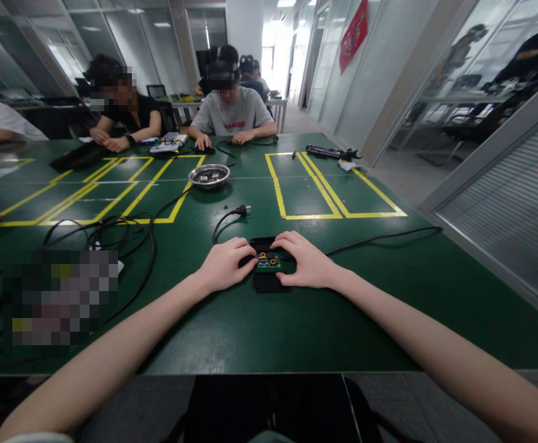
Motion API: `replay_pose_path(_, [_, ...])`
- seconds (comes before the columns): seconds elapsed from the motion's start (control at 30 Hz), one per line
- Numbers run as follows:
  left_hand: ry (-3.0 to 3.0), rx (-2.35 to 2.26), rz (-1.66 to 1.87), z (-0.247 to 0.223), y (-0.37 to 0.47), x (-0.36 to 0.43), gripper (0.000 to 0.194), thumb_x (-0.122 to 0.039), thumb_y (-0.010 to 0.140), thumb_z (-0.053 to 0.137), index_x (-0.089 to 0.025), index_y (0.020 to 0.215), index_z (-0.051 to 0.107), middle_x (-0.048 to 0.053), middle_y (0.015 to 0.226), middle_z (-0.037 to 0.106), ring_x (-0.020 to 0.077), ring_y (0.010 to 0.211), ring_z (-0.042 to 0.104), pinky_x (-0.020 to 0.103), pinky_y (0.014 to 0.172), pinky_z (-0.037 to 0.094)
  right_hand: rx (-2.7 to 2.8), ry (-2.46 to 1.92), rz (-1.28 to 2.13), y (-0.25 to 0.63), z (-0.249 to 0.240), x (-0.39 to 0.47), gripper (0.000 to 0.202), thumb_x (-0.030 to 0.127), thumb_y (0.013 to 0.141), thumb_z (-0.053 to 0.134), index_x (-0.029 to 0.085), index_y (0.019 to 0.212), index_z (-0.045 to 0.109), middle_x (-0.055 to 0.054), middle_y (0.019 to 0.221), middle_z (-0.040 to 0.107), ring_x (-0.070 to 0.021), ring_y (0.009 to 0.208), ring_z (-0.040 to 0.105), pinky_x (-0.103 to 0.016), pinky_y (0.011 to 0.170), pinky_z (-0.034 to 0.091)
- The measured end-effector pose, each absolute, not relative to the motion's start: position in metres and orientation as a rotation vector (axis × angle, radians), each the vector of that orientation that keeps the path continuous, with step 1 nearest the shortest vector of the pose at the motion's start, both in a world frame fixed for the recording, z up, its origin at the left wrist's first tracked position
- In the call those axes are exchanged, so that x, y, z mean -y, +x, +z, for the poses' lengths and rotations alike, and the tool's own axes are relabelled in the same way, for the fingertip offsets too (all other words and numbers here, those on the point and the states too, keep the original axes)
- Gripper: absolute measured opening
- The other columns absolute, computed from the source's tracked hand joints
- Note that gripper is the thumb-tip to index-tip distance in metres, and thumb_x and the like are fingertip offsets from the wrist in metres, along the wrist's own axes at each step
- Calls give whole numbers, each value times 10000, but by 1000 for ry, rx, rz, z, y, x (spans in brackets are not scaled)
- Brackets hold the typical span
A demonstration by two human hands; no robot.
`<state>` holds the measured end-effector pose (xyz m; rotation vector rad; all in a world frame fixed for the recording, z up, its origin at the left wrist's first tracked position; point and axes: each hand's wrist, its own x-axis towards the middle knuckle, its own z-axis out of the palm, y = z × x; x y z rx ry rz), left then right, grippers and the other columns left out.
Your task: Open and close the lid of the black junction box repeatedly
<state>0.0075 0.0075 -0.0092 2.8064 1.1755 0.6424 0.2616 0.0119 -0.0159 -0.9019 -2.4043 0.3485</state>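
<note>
A small green circuit board [269, 263] with copper-coloured coils lies between my hands on the green table. One black plastic casing piece [262, 242] is just beyond the board and another black casing piece [271, 283] is on the near side. My left hand [226, 266] pinches at the board's left end with thumb and forefinger. My right hand [309, 263] curves around the right end, its fingertips at the far casing piece and its thumb on the near one. A black cord with a plug [244, 211] runs toward my left hand. Another black cable [384, 237] leads right from under my right hand.
A metal bowl [208, 176] with small metal parts stands farther back. Tangled black cables [107, 231] and a blurred-out object [63, 301] lie at left. A black tool-like item [331, 152] rests at the far right. Several people sit across the green table [213, 335].
</note>
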Motion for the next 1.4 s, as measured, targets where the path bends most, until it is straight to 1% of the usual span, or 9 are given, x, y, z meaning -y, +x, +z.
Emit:
replay_pose_path(0.17, [2788, -1187, 643, -9, 7, -8, 144, -280, 992, 609, -200, 974, 727, 48, 968, 713, 198, 912, 678, 279, 754, 542, 2419, -929, 314, 260, -18, -12, 440, 291, 725, 762, 185, 1131, 628, -133, 1174, 639, -317, 1078, 593, -500, 995, 508])
replay_pose_path(0.37, [2727, -1134, 664, -9, 5, -7, 193, -291, 1029, 557, -185, 1007, 717, 53, 939, 716, 191, 847, 685, 281, 740, 533, 2349, -956, 344, 271, -12, -10, 498, 324, 783, 736, 194, 1241, 592, -145, 1314, 596, -306, 1157, 613, -462, 1002, 520])
replay_pose_path(0.43, [2653, -1093, 692, -10, 5, -8, 208, -286, 1043, 530, -181, 1013, 707, 49, 923, 714, 179, 814, 680, 278, 747, 533, 2359, -961, 381, 280, -7, -12, 372, 310, 823, 704, 199, 1165, 611, -128, 1251, 621, -272, 1094, 636, -409, 940, 537])
replay_pose_path(0.57, [2541, -1031, 751, -7, 3, -8, 206, -292, 1034, 544, -175, 979, 704, 44, 889, 711, 166, 770, 665, 271, 734, 525, 2488, -963, 457, 295, -1, -19, 104, 294, 916, 614, 197, 895, 645, -65, 931, 682, -197, 826, 655, -310, 745, 508])
replay_pose_path(0.67, [2520, -985, 769, -2, 2, -6, 216, -300, 1027, 544, -172, 968, 708, 47, 877, 718, 160, 749, 664, 256, 694, 506, 2524, -972, 445, 299, 3, -19, 170, 298, 943, 588, 188, 846, 675, -22, 730, 663, -152, 629, 602, -265, 617, 430])
replay_pose_path(0.77, [2524, -984, 772, 2, 0, -3, 271, -288, 1058, 455, -171, 970, 682, 34, 814, 709, 152, 715, 667, 242, 669, 486, 2507, -882, 384, 298, 7, -14, 237, 316, 961, 571, 180, 804, 686, -11, 660, 651, -127, 554, 559, -252, 580, 387])
replay_pose_path(0.93, [2561, -1181, 751, 4, -4, -2, 295, -294, 1080, 385, -178, 991, 641, -35, 609, 588, 123, 498, 560, 220, 538, 374, 2473, -800, 252, 294, 13, -6, 451, 295, 1023, 461, 188, 591, 539, 12, 531, 524, -105, 485, 466, -249, 542, 321])
replay_pose_path(1.1, [2648, -1166, 631, 3, -6, -3, 298, -296, 1068, 421, -183, 961, 675, -17, 620, 628, 133, 513, 597, 224, 545, 375, 2571, -818, 252, 287, 15, 1, 446, 284, 1006, 466, 195, 569, 492, 12, 521, 509, -108, 485, 434, -262, 544, 281])
replay_pose_path(1.4, [2700, -1202, 469, -3, -4, 2, 279, -293, 1064, 458, -203, 990, 712, -16, 609, 658, 142, 519, 620, 228, 563, 403, 2689, -951, 305, 283, 20, 4, 412, 315, 997, 470, 185, 626, 594, -17, 571, 593, -124, 514, 486, -267, 562, 277])
